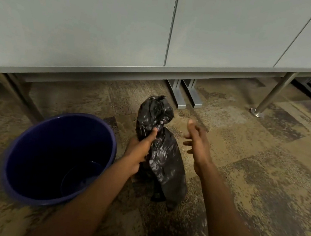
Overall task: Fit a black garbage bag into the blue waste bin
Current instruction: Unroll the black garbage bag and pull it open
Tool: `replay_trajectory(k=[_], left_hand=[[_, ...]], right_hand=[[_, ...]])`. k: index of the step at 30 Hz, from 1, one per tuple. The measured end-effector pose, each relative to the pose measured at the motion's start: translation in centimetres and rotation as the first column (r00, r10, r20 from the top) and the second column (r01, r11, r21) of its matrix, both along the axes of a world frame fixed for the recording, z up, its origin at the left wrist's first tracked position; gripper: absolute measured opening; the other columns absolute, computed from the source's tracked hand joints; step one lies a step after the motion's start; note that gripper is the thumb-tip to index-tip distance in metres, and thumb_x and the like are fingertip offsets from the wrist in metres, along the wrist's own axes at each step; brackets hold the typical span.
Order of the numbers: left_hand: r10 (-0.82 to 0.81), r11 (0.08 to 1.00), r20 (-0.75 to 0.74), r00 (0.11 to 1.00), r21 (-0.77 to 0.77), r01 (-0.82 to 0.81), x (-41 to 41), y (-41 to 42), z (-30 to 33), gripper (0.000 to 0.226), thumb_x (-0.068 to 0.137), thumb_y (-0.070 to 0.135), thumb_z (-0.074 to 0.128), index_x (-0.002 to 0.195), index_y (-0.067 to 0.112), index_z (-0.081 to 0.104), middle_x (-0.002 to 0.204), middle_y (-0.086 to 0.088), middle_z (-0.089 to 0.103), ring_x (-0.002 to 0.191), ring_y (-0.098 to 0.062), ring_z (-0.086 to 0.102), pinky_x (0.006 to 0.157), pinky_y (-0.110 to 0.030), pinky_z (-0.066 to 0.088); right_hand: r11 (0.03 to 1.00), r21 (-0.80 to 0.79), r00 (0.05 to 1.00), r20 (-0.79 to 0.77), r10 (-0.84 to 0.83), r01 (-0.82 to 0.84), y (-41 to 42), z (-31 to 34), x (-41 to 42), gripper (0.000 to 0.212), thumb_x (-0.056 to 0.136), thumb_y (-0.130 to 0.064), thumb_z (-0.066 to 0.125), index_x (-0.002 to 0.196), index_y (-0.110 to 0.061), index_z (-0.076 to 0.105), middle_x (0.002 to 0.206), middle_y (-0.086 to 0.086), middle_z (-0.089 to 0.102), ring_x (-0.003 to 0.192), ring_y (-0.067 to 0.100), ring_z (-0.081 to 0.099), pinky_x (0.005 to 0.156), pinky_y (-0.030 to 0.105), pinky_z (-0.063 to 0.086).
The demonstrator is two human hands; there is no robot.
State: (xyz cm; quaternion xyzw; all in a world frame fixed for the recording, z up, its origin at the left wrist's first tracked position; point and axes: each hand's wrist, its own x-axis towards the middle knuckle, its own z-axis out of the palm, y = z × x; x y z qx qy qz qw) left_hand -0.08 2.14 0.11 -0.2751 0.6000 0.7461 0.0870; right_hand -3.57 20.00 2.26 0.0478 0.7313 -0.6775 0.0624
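My left hand (138, 155) was clenched around the black garbage bag (163, 154), thumb pressed up its crumpled middle, so the bag hung in a scrunched bundle just to the right of the blue waste bin (30, 141). My right hand (196, 142) hovered beside the bag with nothing in it, fingers (188, 142) spread and loosely curled. The bin stood upright on the carpet (260, 179), unlined, in front of the desk (157, 67).

What worried me was the mouth of the bag (I couldn't tell which end it was in all those folds). If I grabbed the sealed end, I'd shake and tug for nothing. The film looked thin and clingy, so the layers might stick together, and pulling hard with a thumb dug in could tear it. The bin seemed light, too; stuffing the bag in one-handed could tip it or shove it away.
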Motion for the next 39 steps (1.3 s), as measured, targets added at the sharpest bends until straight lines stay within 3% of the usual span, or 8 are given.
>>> replay_trajectory(k=[4, 12, 18, 24, 28, 32, 36, 39], left_hand=[[0.021, 0.989, 0.033, 0.999, 0.147, -0.026, -1.4, -0.7, 2.7, 0.073, 0.087, 0.065, 0.07, 0.141, 0.019, 0.059, 0.135, -0.011, 0.069, 0.118, -0.03, 0.067, 0.091, -0.041, 0.055], [-0.193, 0.935, -0.126, 0.973, -0.324, 0.143, 5.6, 0.2, 3.8, 0.066, 0.087, 0.048, 0.08, 0.144, 0.036, 0.05, 0.127, 0.012, 0.055, 0.111, -0.007, 0.055, 0.088, -0.025, 0.046], [-0.246, 0.967, -0.095, 0.965, -0.096, 0.237, 7.0, 0.4, -0.4, 0.056, 0.085, 0.011, 0.084, 0.134, 0.031, 0.064, 0.135, -0.004, 0.069, 0.124, -0.023, 0.065, 0.101, -0.045, 0.058], [-0.019, 0.991, -0.053, 0.998, -0.131, 0.012, 5.3, -1.5, 1.0, 0.028, 0.094, 0.013, 0.075, 0.122, 0.014, 0.072, 0.113, -0.005, 0.078, 0.104, -0.022, 0.074, 0.085, -0.037, 0.061], [0.055, 0.952, -0.043, 0.998, -0.3, -0.066, 4.3, -1.8, 2.7, 0.024, 0.097, 0.033, 0.072, 0.114, 0.017, 0.074, 0.104, -0.003, 0.078, 0.094, -0.022, 0.073, 0.074, -0.031, 0.059], [-0.013, 0.88, -0.026, 1.0, -0.475, -0.001, 3.5, -1.3, 3.2, 0.034, 0.092, 0.048, 0.073, 0.105, 0.017, 0.077, 0.096, -0.002, 0.078, 0.086, -0.02, 0.073, 0.076, -0.033, 0.061], [-0.017, 0.881, -0.027, 1.0, -0.474, 0.002, 3.5, -0.9, 4.5, 0.041, 0.093, 0.057, 0.067, 0.1, 0.018, 0.076, 0.096, -0.003, 0.077, 0.087, -0.02, 0.073, 0.076, -0.037, 0.062], [0.065, 0.921, -0.061, 0.996, -0.382, -0.084, 3.6, -1.3, 5.9, 0.044, 0.093, 0.06, 0.065, 0.099, 0.018, 0.074, 0.091, -0.002, 0.076, 0.085, -0.018, 0.071, 0.065, -0.029, 0.053]], right_hand=[[0.962, 0.073, 0.953, 0.174, 0.249, -0.264, -0.4, -2.1, 3.0, 0.06, 0.085, -0.053, 0.081, 0.138, -0.036, 0.058, 0.125, 0.007, 0.07, 0.11, 0.026, 0.071, 0.09, 0.043, 0.06], [0.945, -0.18, 0.888, 0.425, -0.175, 0.272, -1.5, -2.8, 3.5, 0.021, 0.103, -0.019, 0.064, 0.113, -0.002, 0.073, 0.094, 0.016, 0.078, 0.084, 0.031, 0.073, 0.081, 0.046, 0.062], [0.935, -0.206, 0.739, 0.668, -0.081, 0.289, -1.9, -2.7, 3.1, 0.031, 0.109, -0.015, 0.047, 0.109, 0.006, 0.07, 0.083, 0.02, 0.073, 0.074, 0.035, 0.066, 0.06, 0.038, 0.056], [0.983, 0.175, 0.836, 0.531, -0.137, 0.05, -1.9, -3.5, 3.4, 0.034, 0.105, -0.033, 0.058, 0.12, -0.004, 0.068, 0.113, 0.018, 0.07, 0.095, 0.035, 0.067, 0.076, 0.042, 0.058], [0.911, 0.349, 0.964, 0.066, -0.257, 0.219, -1.4, 0.1, 2.6, 0.034, 0.105, -0.047, 0.055, 0.104, -0.016, 0.069, 0.102, 0.005, 0.072, 0.102, 0.031, 0.069, 0.092, 0.047, 0.056], [0.964, 0.212, 0.97, -0.148, 0.192, -0.159, -1.5, 6.0, 1.9, 0.02, 0.099, -0.052, 0.065, 0.108, -0.036, 0.074, 0.113, -0.01, 0.074, 0.109, 0.009, 0.069, 0.096, 0.036, 0.055], [0.628, 0.618, 0.778, -0.043, 0.627, -0.472, -0.7, 8.3, 1.2, 0.061, 0.081, -0.045, 0.087, 0.137, -0.035, 0.066, 0.131, -0.014, 0.065, 0.113, 0.008, 0.064, 0.098, 0.027, 0.052], [0.475, 0.765, 0.758, 0.026, 0.652, -0.435, 1.0, 8.8, 0.3, 0.021, 0.083, -0.033, 0.086, 0.102, -0.029, 0.078, 0.101, -0.006, 0.077, 0.092, 0.013, 0.071, 0.087, 0.037, 0.058]])
